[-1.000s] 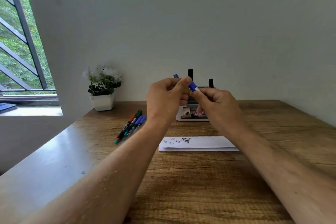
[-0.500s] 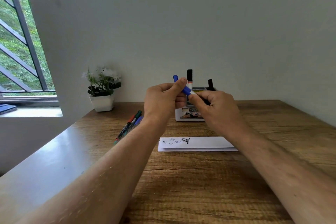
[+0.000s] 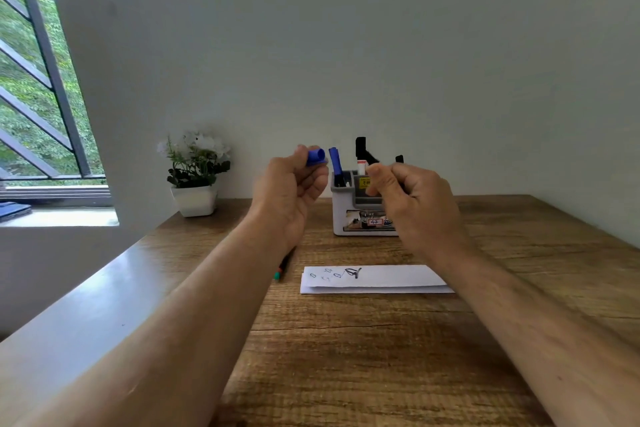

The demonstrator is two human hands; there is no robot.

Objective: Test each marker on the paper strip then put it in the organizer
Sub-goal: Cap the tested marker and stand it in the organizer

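With the blue cap (image 3: 316, 157) pinched in the left hand (image 3: 294, 185) and the marker body, mostly hidden, gripped in the curled fingers of the right hand (image 3: 414, 199), the uncapping step looks done, and the next move likely calls for bringing the tip down to the paper strip (image 3: 374, 279) at 6 o'clock of the organizer (image 3: 360, 208) on the bench (image 3: 381, 340).

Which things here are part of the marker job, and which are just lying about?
Job: blue marker cap in left hand; right hand; white paper strip; grey desk organizer.
Lying about: white potted plant.
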